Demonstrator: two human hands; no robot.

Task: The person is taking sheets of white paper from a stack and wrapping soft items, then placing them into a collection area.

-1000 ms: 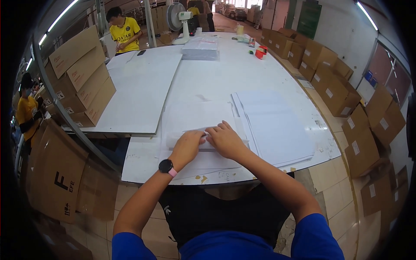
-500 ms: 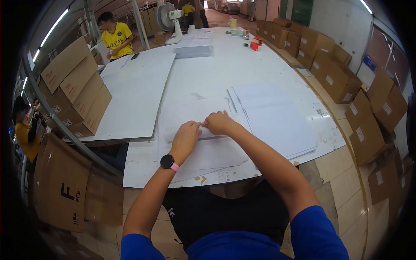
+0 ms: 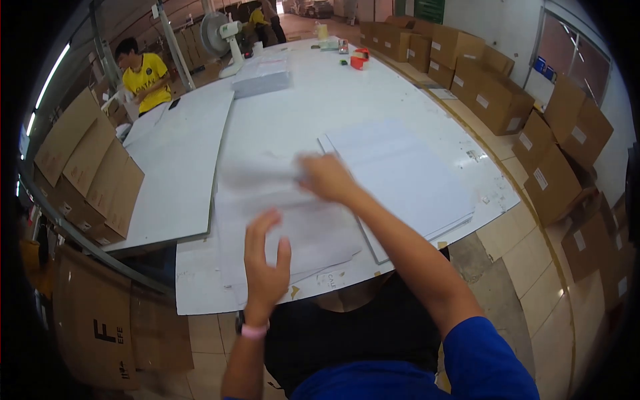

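A stack of white sheets (image 3: 293, 243) lies near the front edge of the white table (image 3: 260, 120). Over its far part a folded white sheet (image 3: 257, 175) is smeared by motion. At that sheet's right end, my right hand (image 3: 328, 177) is closed on it, with blurred fingertips. My left hand (image 3: 267, 257) is raised over the near left part of the stack, fingers and thumb apart, holding nothing. To the right, beside my right forearm, lies a second pile of large white sheets (image 3: 407, 177).
Brown cartons (image 3: 93, 173) lean on the left side table (image 3: 177, 160); more cartons (image 3: 503, 100) line the right wall. Farther back are a wrapped paper stack (image 3: 261, 77), a fan (image 3: 223, 40) and a red tape dispenser (image 3: 359, 59). A person in yellow (image 3: 147, 80) stands at the far left.
My left hand has let go of the sheet, drawn back toward me and opened. My right hand has moved slightly left and away with the sheet. The view has shifted a little.
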